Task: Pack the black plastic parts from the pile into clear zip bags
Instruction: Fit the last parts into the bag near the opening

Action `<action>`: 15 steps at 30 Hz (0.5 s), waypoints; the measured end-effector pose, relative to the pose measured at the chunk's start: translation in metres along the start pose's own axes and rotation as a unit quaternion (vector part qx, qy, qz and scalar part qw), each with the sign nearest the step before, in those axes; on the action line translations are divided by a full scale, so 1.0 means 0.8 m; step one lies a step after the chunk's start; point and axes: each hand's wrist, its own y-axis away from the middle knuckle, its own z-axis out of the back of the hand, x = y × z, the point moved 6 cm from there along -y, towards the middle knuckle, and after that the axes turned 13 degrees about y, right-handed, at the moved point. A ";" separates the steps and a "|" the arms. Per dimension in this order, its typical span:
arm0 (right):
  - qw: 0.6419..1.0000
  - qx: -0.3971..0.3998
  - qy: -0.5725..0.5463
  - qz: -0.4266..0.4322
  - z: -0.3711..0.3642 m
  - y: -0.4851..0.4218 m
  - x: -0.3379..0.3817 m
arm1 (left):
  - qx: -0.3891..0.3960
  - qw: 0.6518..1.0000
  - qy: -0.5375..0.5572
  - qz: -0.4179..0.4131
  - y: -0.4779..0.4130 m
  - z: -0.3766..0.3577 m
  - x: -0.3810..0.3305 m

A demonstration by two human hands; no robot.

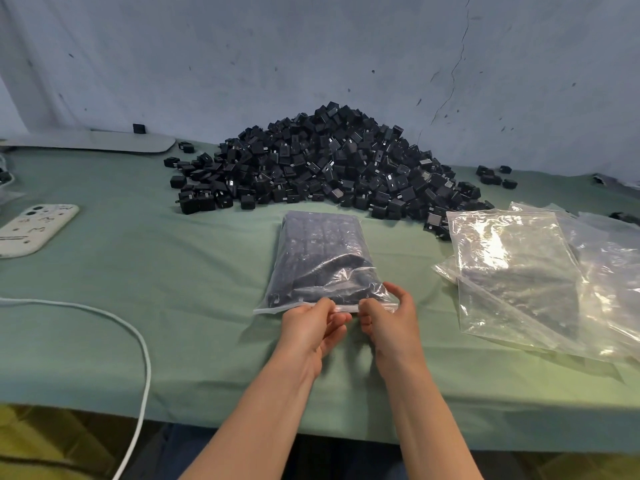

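A big pile of black plastic parts lies at the back middle of the green table. In front of it lies a clear zip bag filled with black parts, its zip edge toward me. My left hand pinches the zip strip left of its middle. My right hand pinches the same strip just to the right, fingers curled over the bag's near corner. The two hands are almost touching.
A loose stack of empty clear bags lies at the right. A white phone lies at the left edge, a white cable curves off the front edge, and a flat grey board sits at the back left. Stray black parts lie at the back right.
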 end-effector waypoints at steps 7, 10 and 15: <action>0.999 0.011 0.048 0.014 -0.013 0.009 -0.004 | -0.021 1.000 -0.003 0.005 -0.003 -0.005 0.000; 0.995 -0.002 0.098 0.029 -0.018 0.004 0.000 | 0.002 1.000 -0.018 0.018 -0.003 -0.005 0.001; 0.998 0.010 0.068 0.011 -0.023 0.000 -0.004 | 0.010 1.000 -0.002 0.020 -0.002 0.007 -0.005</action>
